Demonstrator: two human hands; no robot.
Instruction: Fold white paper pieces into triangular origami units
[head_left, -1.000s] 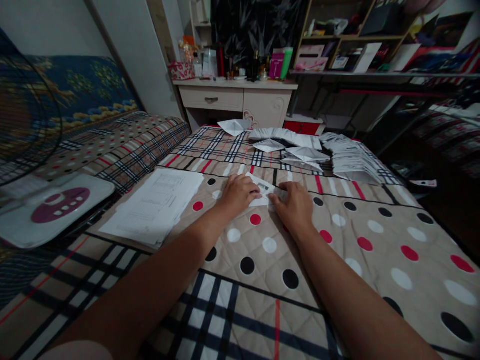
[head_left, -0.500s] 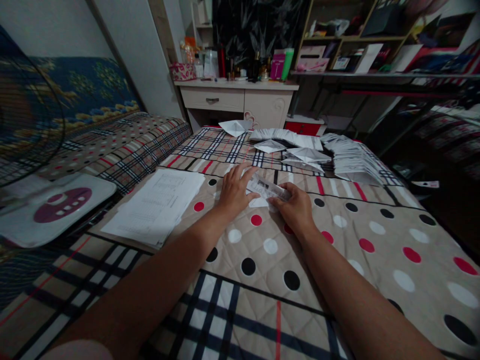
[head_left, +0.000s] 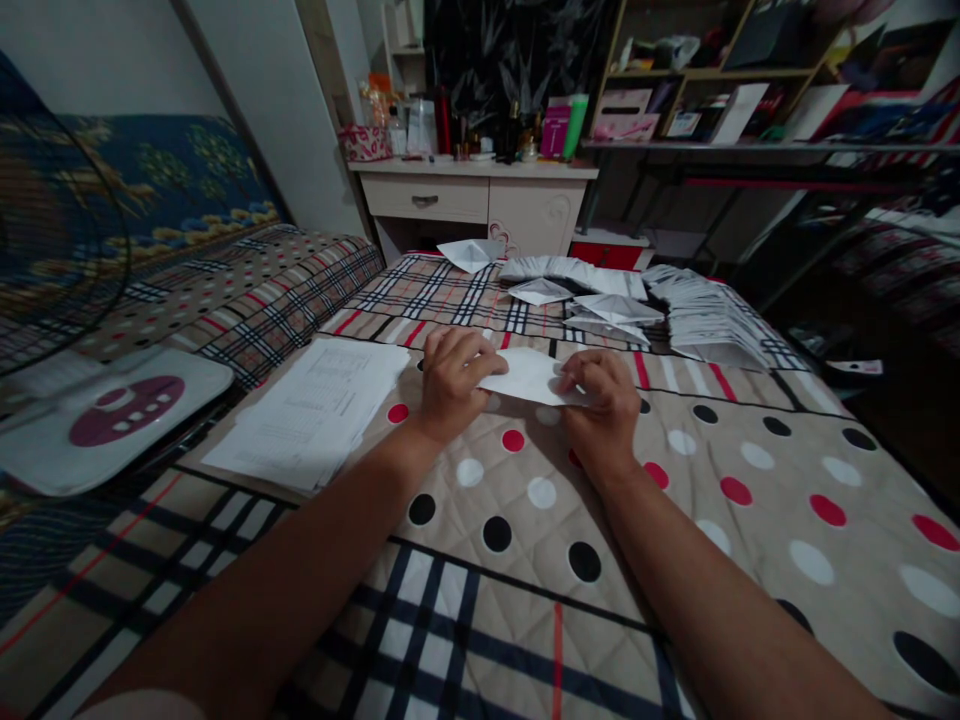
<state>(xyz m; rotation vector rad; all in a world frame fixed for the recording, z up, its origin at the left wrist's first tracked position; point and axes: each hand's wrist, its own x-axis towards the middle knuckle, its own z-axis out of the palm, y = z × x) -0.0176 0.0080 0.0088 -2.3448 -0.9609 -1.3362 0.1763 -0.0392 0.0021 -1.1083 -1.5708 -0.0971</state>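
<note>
Between my hands is a folded piece of paper (head_left: 531, 377), its plain white side facing up. My left hand (head_left: 457, 380) is closed on its left end, the thumb lying on top. At the opposite end, my right hand (head_left: 600, 395) pinches the paper with bent fingers. The paper is held just over the patterned quilt (head_left: 517, 500). To the left of my left hand lies a stack of printed sheets (head_left: 311, 410). Beyond my hands sit several folded paper boats (head_left: 615, 312), and one more paper boat (head_left: 471, 255) rests near the bed's far edge.
Rows of folded paper pieces (head_left: 709, 315) stand packed at the far right of the bed. A white dresser (head_left: 427, 200) with bottles is behind the bed. At the left are a fan (head_left: 52, 220) and a white lid with a purple oval (head_left: 180, 380).
The paper has turned from its printed side to its white side and is stretched between both hands. My left hand's spread fingers have closed on it; my right hand has curled.
</note>
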